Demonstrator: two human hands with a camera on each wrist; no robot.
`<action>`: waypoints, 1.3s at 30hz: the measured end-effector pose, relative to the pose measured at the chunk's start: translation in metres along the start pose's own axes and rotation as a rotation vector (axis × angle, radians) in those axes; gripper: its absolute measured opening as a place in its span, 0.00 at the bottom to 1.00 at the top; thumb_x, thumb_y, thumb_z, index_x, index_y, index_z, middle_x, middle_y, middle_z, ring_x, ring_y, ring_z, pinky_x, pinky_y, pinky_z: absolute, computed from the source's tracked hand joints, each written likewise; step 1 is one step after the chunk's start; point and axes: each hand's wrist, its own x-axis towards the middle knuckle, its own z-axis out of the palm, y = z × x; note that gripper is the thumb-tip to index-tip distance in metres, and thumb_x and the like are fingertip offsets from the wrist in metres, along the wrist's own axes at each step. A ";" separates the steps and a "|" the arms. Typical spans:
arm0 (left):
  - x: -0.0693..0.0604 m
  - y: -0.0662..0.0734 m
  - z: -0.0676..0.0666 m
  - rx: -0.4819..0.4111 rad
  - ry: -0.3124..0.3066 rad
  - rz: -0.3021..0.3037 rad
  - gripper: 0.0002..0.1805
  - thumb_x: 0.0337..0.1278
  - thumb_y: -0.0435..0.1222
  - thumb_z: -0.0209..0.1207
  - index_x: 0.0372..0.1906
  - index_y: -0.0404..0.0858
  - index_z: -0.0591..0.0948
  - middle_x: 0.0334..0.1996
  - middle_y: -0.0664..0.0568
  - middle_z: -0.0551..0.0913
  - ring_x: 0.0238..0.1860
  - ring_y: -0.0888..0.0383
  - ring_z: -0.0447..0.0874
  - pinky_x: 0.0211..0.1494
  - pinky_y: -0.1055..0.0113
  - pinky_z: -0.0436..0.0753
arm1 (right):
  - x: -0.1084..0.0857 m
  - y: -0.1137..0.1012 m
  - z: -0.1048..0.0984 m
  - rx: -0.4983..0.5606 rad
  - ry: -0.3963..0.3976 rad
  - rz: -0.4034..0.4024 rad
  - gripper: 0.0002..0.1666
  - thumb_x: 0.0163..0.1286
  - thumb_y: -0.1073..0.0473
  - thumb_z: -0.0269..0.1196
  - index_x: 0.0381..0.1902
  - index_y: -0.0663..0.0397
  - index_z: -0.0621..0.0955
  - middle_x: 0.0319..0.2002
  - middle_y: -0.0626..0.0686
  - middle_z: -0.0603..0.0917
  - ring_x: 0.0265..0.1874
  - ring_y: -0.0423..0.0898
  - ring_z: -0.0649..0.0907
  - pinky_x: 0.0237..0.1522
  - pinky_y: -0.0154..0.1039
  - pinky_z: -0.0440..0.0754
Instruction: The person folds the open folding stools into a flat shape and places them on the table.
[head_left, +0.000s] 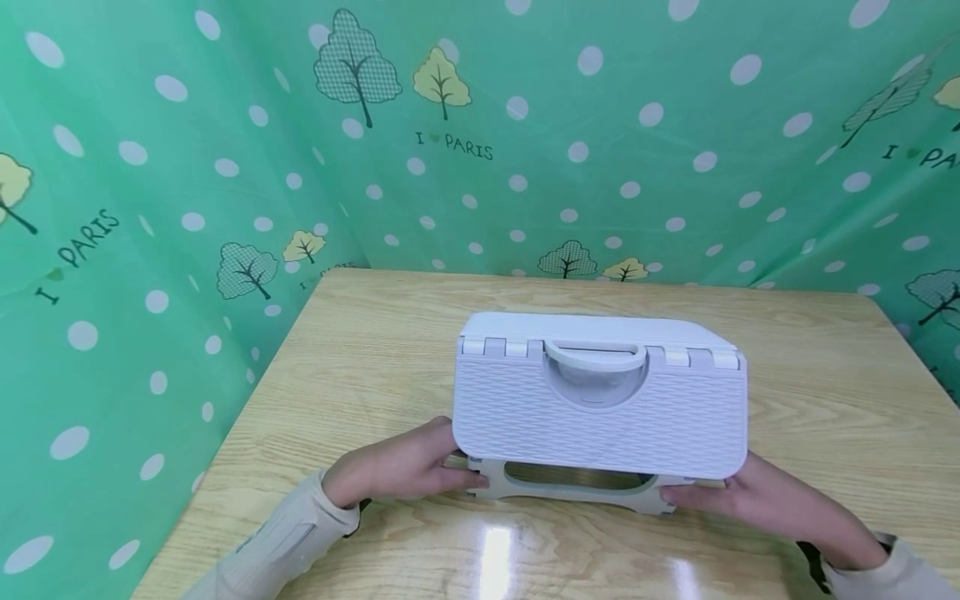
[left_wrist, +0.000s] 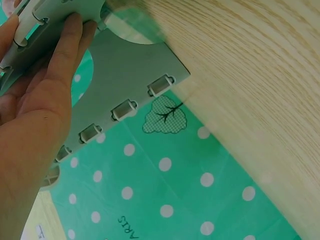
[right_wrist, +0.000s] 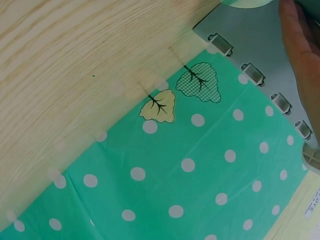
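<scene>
Stool (head_left: pixel 600 433) at 4 o'clock from the middle of the head view, over the wooden table (head_left: pixel 375 333), its pale woven-patterned top facing the camera and its handle (head_left: pixel 596 358) at 12 o'clock on that top. At the stool's 6 o'clock, a leg (head_left: pixel 577 493) with a long cut-out shows below the top. The left hand (head_left: pixel 408 462), at 8 o'clock, pinches one end of the leg: thumb on the near side, fingers behind, and the left wrist view shows two of those fingers lying close together. At 4 o'clock the right hand (head_left: pixel 765 496) holds the other end, thumb against the near face; its fingers are mostly hidden, so I cannot fairly tell whether they are spread or together. Both wrist views show a grey panel (left_wrist: pixel 125 65) with four hinge tabs (left_wrist: pixel 124 109) along its edge. Pale sleeves (head_left: pixel 281 537) cover the forearms. Green curtain (head_left: pixel 480 217), dotted white and printed with trees, hangs at the table's 12 o'clock and 9 o'clock.
</scene>
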 end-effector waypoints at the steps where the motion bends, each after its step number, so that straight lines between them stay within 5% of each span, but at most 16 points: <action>1: 0.000 0.000 0.000 -0.002 -0.001 -0.005 0.37 0.66 0.32 0.61 0.76 0.42 0.61 0.66 0.54 0.75 0.50 0.65 0.78 0.57 0.68 0.79 | 0.000 0.000 0.000 0.000 -0.001 0.000 0.38 0.68 0.62 0.67 0.72 0.41 0.65 0.62 0.44 0.77 0.55 0.35 0.77 0.50 0.29 0.76; 15: -0.001 0.001 -0.001 0.006 -0.002 -0.005 0.37 0.66 0.32 0.61 0.77 0.41 0.59 0.66 0.53 0.75 0.50 0.65 0.78 0.58 0.68 0.79 | 0.001 0.002 0.000 0.025 -0.001 -0.021 0.40 0.68 0.64 0.66 0.74 0.42 0.63 0.65 0.46 0.76 0.61 0.34 0.74 0.53 0.29 0.75; 27: -0.001 0.003 0.000 -0.026 0.004 -0.031 0.39 0.67 0.31 0.60 0.78 0.43 0.57 0.71 0.52 0.69 0.61 0.61 0.75 0.64 0.64 0.76 | 0.002 0.001 0.002 0.007 0.027 -0.013 0.42 0.67 0.62 0.67 0.75 0.41 0.62 0.65 0.45 0.76 0.62 0.34 0.73 0.55 0.28 0.73; 39: -0.001 0.003 0.001 -0.023 0.005 -0.041 0.40 0.65 0.30 0.61 0.78 0.44 0.56 0.71 0.53 0.69 0.61 0.61 0.76 0.63 0.65 0.77 | 0.004 -0.002 0.007 -0.025 0.078 -0.116 0.43 0.63 0.66 0.70 0.72 0.48 0.65 0.61 0.49 0.79 0.59 0.36 0.76 0.54 0.27 0.75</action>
